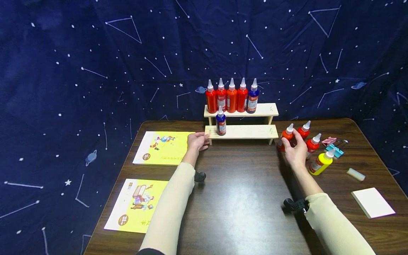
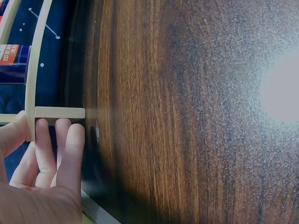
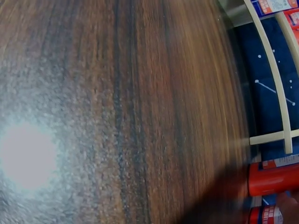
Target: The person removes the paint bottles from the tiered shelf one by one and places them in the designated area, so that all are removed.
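two hands at a stepped wooden rack. the right hand has thumb and fingers closed on a red bottle, which is just beside the right end of the lower shelf; whether its base clears the table cannot be told. the left hand pinches the left end of that shelf, thumb above and fingers beneath (left wrist view). likely faults: (a) a tug or lift by the left hand could tilt the rack, toppling the blue bottle near that end and perhaps the row of five bottles on the upper shelf; (b) a rightward swing of the right hand could knock the two further red bottles and the yellow bottle close by; (c) a low leftward path could drive the held bottle into the shelf's end; (d) a loose grasp could let its smooth-looking body slip.
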A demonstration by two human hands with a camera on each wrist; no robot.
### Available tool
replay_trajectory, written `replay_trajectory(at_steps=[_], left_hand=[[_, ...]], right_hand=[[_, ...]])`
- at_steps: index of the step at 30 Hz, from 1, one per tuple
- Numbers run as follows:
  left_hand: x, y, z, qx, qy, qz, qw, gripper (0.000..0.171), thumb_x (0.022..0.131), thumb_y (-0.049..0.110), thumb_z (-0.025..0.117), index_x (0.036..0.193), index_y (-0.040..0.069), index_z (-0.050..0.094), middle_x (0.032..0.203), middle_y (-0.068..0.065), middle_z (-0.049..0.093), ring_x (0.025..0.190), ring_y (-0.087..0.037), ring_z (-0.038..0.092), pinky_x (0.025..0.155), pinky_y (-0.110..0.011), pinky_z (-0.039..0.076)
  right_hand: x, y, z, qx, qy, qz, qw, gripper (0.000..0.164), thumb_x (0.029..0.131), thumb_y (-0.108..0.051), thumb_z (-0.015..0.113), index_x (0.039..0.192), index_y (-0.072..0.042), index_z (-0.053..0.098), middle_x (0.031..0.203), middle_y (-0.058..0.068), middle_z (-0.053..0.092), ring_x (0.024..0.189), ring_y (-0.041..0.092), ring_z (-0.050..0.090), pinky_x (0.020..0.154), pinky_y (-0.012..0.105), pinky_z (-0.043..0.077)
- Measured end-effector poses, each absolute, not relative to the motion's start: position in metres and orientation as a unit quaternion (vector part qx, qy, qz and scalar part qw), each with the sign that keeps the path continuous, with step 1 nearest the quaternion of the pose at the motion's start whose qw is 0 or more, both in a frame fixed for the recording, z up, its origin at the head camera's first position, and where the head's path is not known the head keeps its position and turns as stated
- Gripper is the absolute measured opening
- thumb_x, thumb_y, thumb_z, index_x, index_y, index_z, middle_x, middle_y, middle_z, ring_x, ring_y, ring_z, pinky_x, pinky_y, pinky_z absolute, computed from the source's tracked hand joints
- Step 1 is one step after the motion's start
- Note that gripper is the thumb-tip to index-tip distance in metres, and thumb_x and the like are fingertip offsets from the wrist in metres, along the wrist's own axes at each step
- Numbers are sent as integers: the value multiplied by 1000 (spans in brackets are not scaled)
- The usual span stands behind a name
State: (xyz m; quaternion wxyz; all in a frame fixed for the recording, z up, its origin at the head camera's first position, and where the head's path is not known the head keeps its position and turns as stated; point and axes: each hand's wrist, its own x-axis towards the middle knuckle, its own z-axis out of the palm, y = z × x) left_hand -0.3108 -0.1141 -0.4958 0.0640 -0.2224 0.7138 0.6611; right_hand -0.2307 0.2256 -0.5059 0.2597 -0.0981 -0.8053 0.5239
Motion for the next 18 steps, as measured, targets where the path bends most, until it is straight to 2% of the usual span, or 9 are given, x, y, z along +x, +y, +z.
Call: replay_trajectory(at_steps=[6,9,14,18], left_hand=[[-311,-114,-495,-221,709,667,58,29,85,11,72,113,4,69,89,-13,72,81,-22,70,71,-35,59],[-311,-115,-495,-219,708,669,56,29,85,11,72,113,4,69,84,-10,71,75,-18,69,67,-33,59],[-310,-115,-496,-214,709,670,58,30,85,11,72,114,3,68,89,-14,71,75,-18,69,67,-32,59],[-309,-114,-496,-211,712,667,58,32,85,11,72,115,3,67,96,-18,71,82,-22,71,70,-34,59]], right_hand=[[-232,228,-501,-97,-817,510,250,54,89,-8,67,140,-4,47,130,23,56,109,38,58,99,49,44],[-231,226,-496,-91,-814,509,266,58,87,-11,70,141,-6,46,131,21,56,113,35,57,100,47,44],[-227,215,-478,-45,-782,508,359,59,81,-11,76,135,-9,52,130,12,55,115,24,54,100,40,46],[-227,196,-462,36,-755,483,442,53,79,-7,75,129,-10,59,134,6,53,124,21,48,106,35,39]])
